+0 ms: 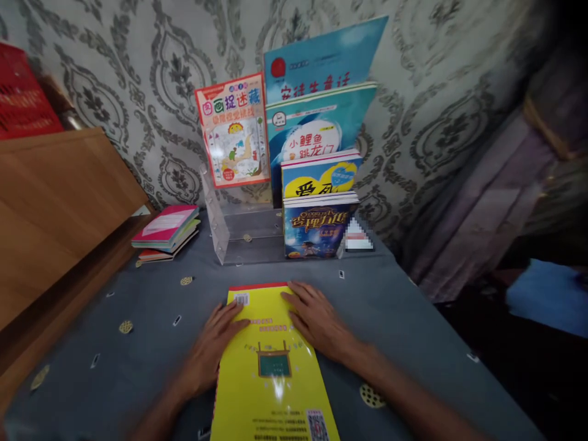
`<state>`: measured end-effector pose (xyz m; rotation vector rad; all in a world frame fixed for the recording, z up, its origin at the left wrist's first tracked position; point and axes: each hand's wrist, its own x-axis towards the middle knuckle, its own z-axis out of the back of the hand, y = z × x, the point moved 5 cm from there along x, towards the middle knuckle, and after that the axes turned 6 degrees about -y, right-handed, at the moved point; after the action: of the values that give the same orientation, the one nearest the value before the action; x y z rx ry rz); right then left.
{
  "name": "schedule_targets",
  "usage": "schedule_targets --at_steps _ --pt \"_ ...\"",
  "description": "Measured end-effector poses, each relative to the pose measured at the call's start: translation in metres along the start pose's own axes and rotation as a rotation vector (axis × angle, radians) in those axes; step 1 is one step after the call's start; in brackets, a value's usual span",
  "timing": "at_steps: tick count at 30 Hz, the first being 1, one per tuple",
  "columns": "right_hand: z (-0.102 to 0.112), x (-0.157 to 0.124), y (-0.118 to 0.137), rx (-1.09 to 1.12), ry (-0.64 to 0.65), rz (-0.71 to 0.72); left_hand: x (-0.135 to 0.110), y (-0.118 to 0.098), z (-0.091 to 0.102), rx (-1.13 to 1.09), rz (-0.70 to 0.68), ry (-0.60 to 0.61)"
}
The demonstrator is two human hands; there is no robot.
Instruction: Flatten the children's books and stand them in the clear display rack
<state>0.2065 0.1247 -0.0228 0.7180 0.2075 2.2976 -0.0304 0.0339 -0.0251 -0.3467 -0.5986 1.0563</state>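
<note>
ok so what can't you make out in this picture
All in the head view:
Yellow book: underside hidden against the table; near end cut off by the bottom edge.
Small print left of its QR code: too small to read.
Red item, upper left: cut off by the left edge, lettering blurred.
Item right of the clear rack: obscured by pixelation.

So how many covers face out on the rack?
5: orange cover at left; at right, back to front, blue cover, teal cover, yellow-blue cover, navy cover. Others may be hidden.
</note>
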Motion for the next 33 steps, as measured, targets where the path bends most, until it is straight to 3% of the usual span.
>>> schedule_targets --at_steps 6,11,15,18,21,26,30,33 --pt "0.004 0.002 -0.004 0.049 0.008 -0.015 0.003 0.006 -0.002 -0.017 -0.017 -0.010" --pt "0.007 0.003 -0.005 0.185 0.030 -0.013 0.008 -0.001 0.012 -0.159 0.000 -0.155" --pt "0.016 0.008 0.001 0.454 0.047 -0.044 0.016 -0.009 0.024 -0.262 0.111 -0.310" --pt "0.021 0.010 0.005 0.747 0.127 -0.180 0.026 -0.015 0.032 -0.330 0.290 -0.477" --pt "0.018 0.007 0.007 1.094 0.154 -0.334 0.039 -0.025 0.034 -0.395 0.372 -0.595" --pt "0.018 0.006 0.002 1.529 0.060 -0.470 0.053 -0.034 0.032 -0.600 0.476 -0.644" --pt "0.028 0.008 0.003 1.672 0.110 -0.485 0.050 -0.040 0.029 -0.930 0.571 -0.659" --pt "0.034 0.008 0.006 1.707 0.129 -0.434 0.042 -0.043 0.027 -1.058 0.653 -0.703"
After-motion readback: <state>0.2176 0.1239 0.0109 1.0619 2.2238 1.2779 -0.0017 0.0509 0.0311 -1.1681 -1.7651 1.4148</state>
